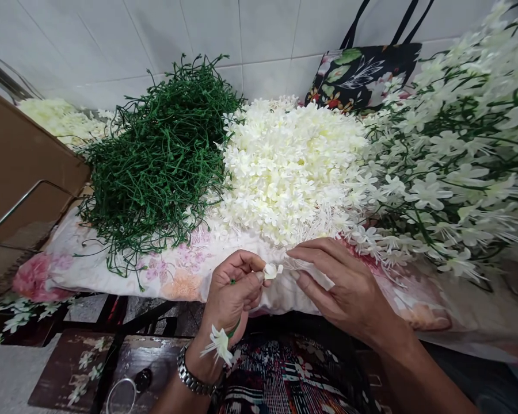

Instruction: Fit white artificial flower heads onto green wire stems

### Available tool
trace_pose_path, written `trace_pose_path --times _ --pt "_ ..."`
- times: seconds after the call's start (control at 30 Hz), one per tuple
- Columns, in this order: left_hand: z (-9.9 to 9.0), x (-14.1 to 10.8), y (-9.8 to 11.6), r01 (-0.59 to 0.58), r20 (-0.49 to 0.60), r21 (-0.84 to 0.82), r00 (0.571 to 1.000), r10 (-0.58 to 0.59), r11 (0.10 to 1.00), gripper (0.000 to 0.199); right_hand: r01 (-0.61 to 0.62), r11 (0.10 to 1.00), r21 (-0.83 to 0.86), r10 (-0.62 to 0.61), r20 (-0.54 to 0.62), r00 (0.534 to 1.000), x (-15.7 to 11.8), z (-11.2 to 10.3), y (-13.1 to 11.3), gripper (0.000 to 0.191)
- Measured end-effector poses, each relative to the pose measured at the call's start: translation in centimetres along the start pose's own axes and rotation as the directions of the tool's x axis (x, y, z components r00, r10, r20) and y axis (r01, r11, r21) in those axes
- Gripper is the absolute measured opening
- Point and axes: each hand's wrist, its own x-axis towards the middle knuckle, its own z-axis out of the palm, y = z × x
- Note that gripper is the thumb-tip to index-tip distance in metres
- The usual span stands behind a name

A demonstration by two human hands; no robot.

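In the head view, my left hand point(237, 287) pinches a small white artificial flower point(270, 271) between thumb and fingertips at the middle. Below that hand a second white flower point(220, 345) on a green stem hangs in front of my wrist; most of the stem is hidden by the hand. My right hand point(339, 282) is just right of the pinched flower. Its thumb and fingers are apart, close to thin, pale stamen threads. Beyond my hands lie a heap of loose white blossoms point(293, 167) and, to its left, a pile of green plastic stems point(164, 155).
Finished-looking white flower sprays point(440, 184) are massed at the right. A floral cloth point(172, 270) covers the work surface. A cardboard box point(21, 167) stands at the left, and a black floral bag point(366, 75) leans against the tiled wall. Fallen blossoms lie on a brown stool point(64, 368).
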Motion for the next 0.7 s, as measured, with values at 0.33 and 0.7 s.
trace_pose_path --times 0.33,0.7 --pt "0.2 -0.5 -0.6 -0.09 0.08 0.064 0.993 0.084 0.994 0.017 0.018 0.958 0.285 -0.006 -0.043 0.999 0.5 0.7 -1.2 0.012" --pt "-0.2 -1.3 -0.2 -0.453 0.226 0.549 0.89 0.396 0.703 0.006 -0.001 0.982 0.191 0.01 -0.047 0.999 0.4 0.8 -1.6 0.009"
